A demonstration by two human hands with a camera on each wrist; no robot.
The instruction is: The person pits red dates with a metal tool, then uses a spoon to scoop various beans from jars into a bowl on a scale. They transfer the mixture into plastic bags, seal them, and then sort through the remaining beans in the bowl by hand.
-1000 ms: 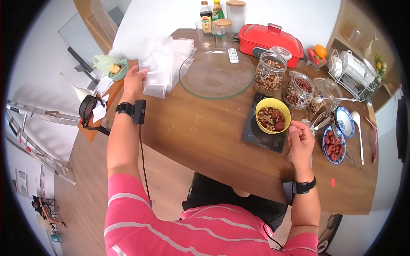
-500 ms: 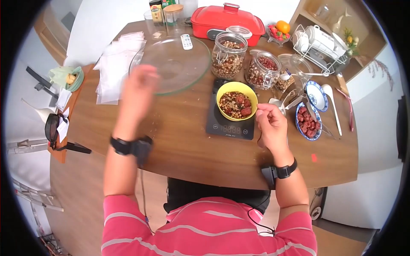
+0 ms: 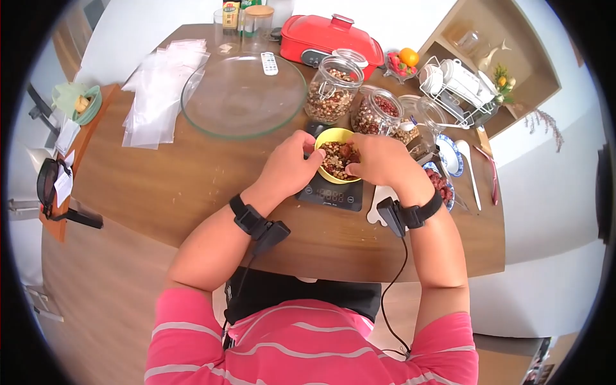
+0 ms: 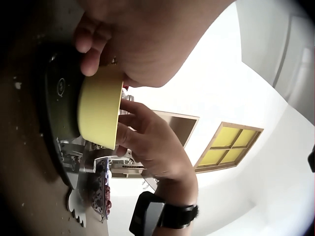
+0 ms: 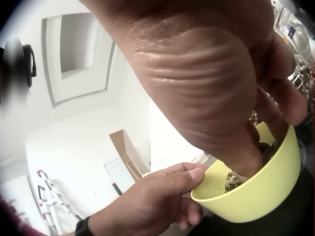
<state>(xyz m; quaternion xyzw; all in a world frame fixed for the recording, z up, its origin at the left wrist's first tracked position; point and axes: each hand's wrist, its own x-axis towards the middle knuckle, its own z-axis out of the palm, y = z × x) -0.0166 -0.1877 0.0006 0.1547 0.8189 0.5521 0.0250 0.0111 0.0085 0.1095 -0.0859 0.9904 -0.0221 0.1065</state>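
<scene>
- Shirt (image 3: 289, 350): bright pink, with pale greyish-white wavy stripes, lower middle of the frame
- Short sleeves (image 3: 183, 340), pink and striped alike, at lower left and lower right
- Black legwear (image 3: 305, 292), above the shirt
- Black left wrist strap (image 3: 246, 215) with a boxy black module (image 3: 273, 237)
- Matching right wrist strap (image 3: 425, 210) and module (image 3: 391, 216)
- Thin black cable (image 3: 387, 282), curving from the right module toward the sleeve

White walls (image 3: 151, 25), wooden floor (image 3: 128, 282), brown table (image 3: 122, 179) with curved edge, pale wooden shelf (image 3: 513, 38), ladder (image 5: 45, 200), yellow panes (image 4: 211, 157) in a wooden frame (image 4: 230, 147).
</scene>
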